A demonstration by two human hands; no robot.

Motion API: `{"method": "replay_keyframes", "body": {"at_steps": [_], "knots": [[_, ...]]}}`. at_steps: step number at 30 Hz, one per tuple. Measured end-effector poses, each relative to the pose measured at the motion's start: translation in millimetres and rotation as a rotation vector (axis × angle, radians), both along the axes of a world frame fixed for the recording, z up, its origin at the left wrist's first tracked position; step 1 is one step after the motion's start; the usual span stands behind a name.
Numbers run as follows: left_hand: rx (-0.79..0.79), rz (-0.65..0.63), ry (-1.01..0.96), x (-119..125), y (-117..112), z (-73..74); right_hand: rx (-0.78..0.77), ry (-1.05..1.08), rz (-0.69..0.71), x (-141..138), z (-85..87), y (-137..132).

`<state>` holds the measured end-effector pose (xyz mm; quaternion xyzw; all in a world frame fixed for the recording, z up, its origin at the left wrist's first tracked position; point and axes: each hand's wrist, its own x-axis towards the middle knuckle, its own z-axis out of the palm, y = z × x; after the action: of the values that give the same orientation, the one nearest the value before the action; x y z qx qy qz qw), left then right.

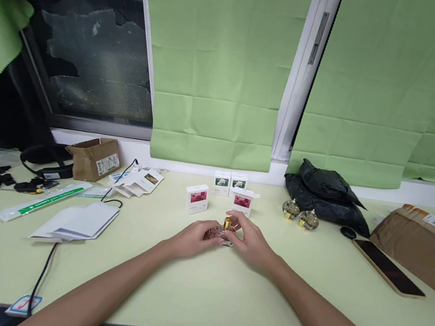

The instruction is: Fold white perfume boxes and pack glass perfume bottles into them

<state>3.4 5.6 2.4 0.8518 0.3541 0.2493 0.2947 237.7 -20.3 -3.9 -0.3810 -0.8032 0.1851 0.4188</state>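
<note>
A small clear glass perfume bottle [226, 242] with a gold cap [227, 223] stands upright on the table in front of me. My left hand [195, 237] grips the glass body from the left, fingers closed on it. From the right, my right hand [252, 242] curls its fingers and thumb around the bottle close to the gold cap. Just behind the hands are two white boxes with red flower pictures, a left box [197, 199] and a right box [241, 202] whose top flap sticks out. Farther back, two white boxes with white-flower pictures [221, 182] stand side by side.
Two round gold-and-glass bottles [308, 220] sit at the right, beside black plastic bags [323, 200]. A phone [387, 267] and a cardboard box [420, 250] lie farther right. At the left are folded papers [86, 222], a black cable [43, 273], a green-striped packet [46, 201] and an opened carton [95, 159].
</note>
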Motion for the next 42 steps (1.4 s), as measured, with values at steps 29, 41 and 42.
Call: {"method": "replay_keyframes", "body": {"at_steps": [29,41,42], "knots": [[0.001,0.018,0.016,-0.4,-1.0,0.0,-0.088,-0.13,0.003,2.7,-2.3,2.4],[0.007,0.019,0.014,1.4,-2.3,1.2,-0.09,-0.152,0.022,2.5,2.5,0.0],[0.007,0.019,0.012,1.3,-2.4,1.2,-0.093,-0.151,0.023,2.4,3.0,-0.5]]}}
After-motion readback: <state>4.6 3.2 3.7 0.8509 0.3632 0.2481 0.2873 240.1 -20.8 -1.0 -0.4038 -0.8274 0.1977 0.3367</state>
